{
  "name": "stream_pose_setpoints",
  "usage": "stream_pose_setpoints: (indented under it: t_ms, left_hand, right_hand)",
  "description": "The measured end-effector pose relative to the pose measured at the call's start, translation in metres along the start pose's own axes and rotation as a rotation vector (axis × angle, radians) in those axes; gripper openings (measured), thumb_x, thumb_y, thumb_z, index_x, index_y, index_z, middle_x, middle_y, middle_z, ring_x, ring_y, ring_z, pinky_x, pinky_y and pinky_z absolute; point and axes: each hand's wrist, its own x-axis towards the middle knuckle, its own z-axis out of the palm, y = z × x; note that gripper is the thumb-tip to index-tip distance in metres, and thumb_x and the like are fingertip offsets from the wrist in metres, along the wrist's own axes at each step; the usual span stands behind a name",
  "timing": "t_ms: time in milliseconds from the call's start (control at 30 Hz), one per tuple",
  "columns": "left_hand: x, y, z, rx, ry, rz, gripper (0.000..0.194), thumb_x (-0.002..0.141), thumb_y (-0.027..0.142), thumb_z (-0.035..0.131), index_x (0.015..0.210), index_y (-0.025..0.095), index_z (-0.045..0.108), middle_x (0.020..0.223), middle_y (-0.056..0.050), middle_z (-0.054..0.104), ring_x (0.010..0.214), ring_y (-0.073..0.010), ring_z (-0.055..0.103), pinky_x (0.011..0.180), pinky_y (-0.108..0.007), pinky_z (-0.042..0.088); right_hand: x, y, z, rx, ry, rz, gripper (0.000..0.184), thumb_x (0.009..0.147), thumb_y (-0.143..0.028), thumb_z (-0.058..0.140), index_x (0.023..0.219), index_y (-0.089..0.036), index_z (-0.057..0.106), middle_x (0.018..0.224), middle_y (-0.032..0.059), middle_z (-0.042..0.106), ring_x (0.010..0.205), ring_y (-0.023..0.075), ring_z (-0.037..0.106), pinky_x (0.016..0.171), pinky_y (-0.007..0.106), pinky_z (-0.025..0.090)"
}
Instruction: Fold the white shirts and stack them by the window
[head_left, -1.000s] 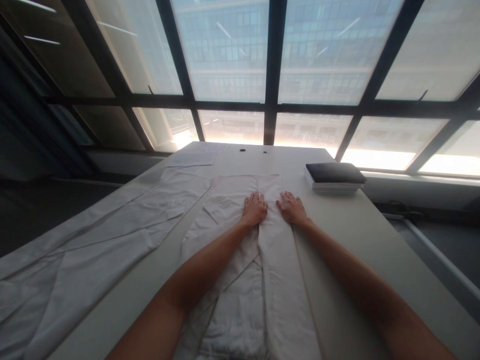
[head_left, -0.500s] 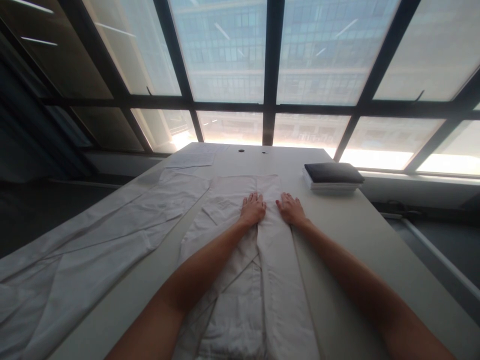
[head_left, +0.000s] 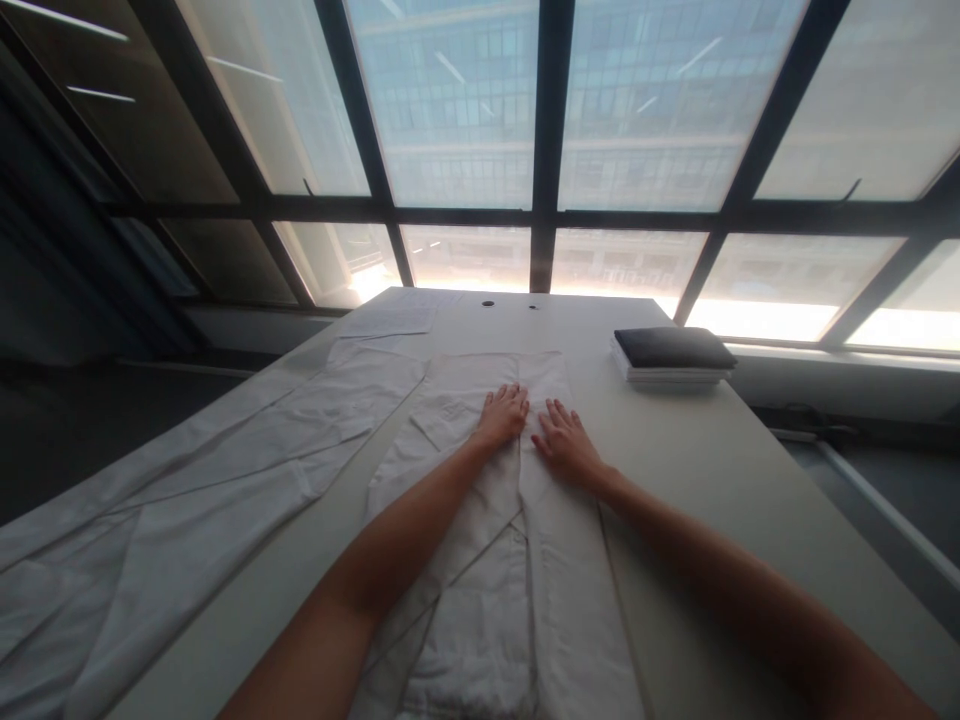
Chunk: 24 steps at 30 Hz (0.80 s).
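A white garment (head_left: pixel 570 580), folded into a long strip, lies flat on the white table (head_left: pixel 697 460) in front of me. My left hand (head_left: pixel 502 413) rests palm down on its upper part, fingers stretched out just left of a lengthwise fold edge. Close by on the right, my right hand (head_left: pixel 568 445) lies flat on the folded strip, fingers spread, holding nothing. A second white garment (head_left: pixel 217 500) is spread along the left side of the table, apart from both hands.
A stack of white items topped by a black folded piece (head_left: pixel 673 348) sits at the table's right. Paper sheets (head_left: pixel 390 318) lie at the far left. Two small holes mark the far end, before large dark-framed windows (head_left: pixel 547 120).
My right hand has slid left and slightly toward me, from the strip's right edge onto its surface. My left hand has barely moved. The view has shifted a little.
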Motion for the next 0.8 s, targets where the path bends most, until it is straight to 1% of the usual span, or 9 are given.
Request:
stream_pose_setpoints:
  t_ms: [200,333,400,467,533,600,633,733,800]
  left_hand:
    - [0.001,-0.004,-0.004,-0.016,0.001,0.023,0.049,0.107,0.033,0.027,0.152,0.02,0.044,0.162,-0.009,0.035,0.148,-0.0323,0.03,0.118,-0.056,0.025]
    - [0.0,-0.002,-0.004,-0.017,0.002,0.009,0.05,0.107,0.033,0.027,0.152,0.019,0.043,0.162,-0.01,0.034,0.149,-0.0323,0.029,0.119,-0.056,0.024]
    - [-0.001,-0.002,-0.003,-0.021,0.005,0.009,0.05,0.107,0.033,0.027,0.152,0.019,0.043,0.162,-0.01,0.034,0.149,-0.0323,0.029,0.119,-0.056,0.023]
    - [-0.001,-0.002,-0.002,-0.026,0.009,0.012,0.05,0.107,0.034,0.027,0.152,0.019,0.043,0.162,-0.011,0.034,0.149,-0.032,0.029,0.119,-0.056,0.023]
    - [0.0,-0.003,-0.001,-0.036,0.015,0.017,0.049,0.107,0.035,0.027,0.152,0.02,0.043,0.162,-0.011,0.034,0.149,-0.0317,0.029,0.119,-0.056,0.022]
    - [0.003,-0.005,-0.001,-0.064,0.032,0.003,0.049,0.107,0.033,0.029,0.152,0.019,0.043,0.159,-0.011,0.04,0.148,-0.0302,0.032,0.119,-0.053,0.024]
    - [0.005,-0.006,-0.001,-0.085,0.049,-0.016,0.049,0.107,0.031,0.029,0.152,0.018,0.043,0.156,-0.012,0.044,0.146,-0.0284,0.036,0.119,-0.05,0.026]
    - [0.009,-0.009,-0.002,-0.137,0.112,-0.073,0.049,0.106,0.024,0.026,0.152,0.015,0.043,0.149,-0.013,0.053,0.137,-0.0215,0.048,0.116,-0.037,0.033]
    - [0.009,-0.009,-0.002,-0.119,0.108,-0.047,0.048,0.106,0.025,0.028,0.15,0.015,0.045,0.151,-0.013,0.051,0.139,-0.0213,0.046,0.116,-0.037,0.032]
  right_hand:
    - [-0.046,-0.068,0.009,0.072,-0.123,-0.097,0.076,0.103,-0.05,0.035,0.157,0.002,0.025,0.164,0.0232,0.018,0.154,0.0317,0.011,0.123,0.05,0.015]
    - [-0.062,-0.088,0.006,0.124,-0.167,-0.169,0.083,0.1,-0.055,0.043,0.157,0.003,0.024,0.165,0.024,0.012,0.154,0.0315,0.005,0.124,0.049,0.012]
    - [-0.065,-0.093,0.002,0.161,-0.185,-0.232,0.083,0.099,-0.055,0.047,0.157,0.001,0.026,0.165,0.0239,0.015,0.154,0.0315,0.006,0.124,0.049,0.011]
    - [-0.065,-0.094,-0.003,0.23,-0.186,-0.313,0.071,0.1,-0.05,0.049,0.154,-0.006,0.038,0.162,0.0199,0.029,0.153,0.0296,0.016,0.123,0.049,0.015]
    - [-0.06,-0.092,-0.006,0.331,-0.139,-0.327,0.046,0.103,-0.04,0.044,0.14,-0.017,0.058,0.151,0.0126,0.052,0.145,0.0248,0.039,0.12,0.043,0.027]
    - [-0.051,-0.084,-0.008,0.402,-0.041,-0.231,0.038,0.106,-0.032,0.037,0.122,-0.022,0.07,0.133,0.0079,0.067,0.127,0.0201,0.058,0.111,0.036,0.039]
    - [-0.046,-0.078,-0.008,0.409,0.019,-0.161,0.039,0.106,-0.03,0.035,0.118,-0.022,0.072,0.129,0.0076,0.069,0.122,0.019,0.061,0.108,0.033,0.042]
    - [-0.029,-0.056,-0.006,0.297,0.14,-0.012,0.041,0.104,-0.03,0.038,0.133,-0.019,0.063,0.142,0.0101,0.06,0.135,0.021,0.05,0.113,0.036,0.036]
    - [-0.02,-0.042,-0.003,0.175,0.099,0.041,0.049,0.102,-0.032,0.042,0.148,-0.015,0.05,0.156,0.0128,0.045,0.147,0.0248,0.034,0.119,0.042,0.026]
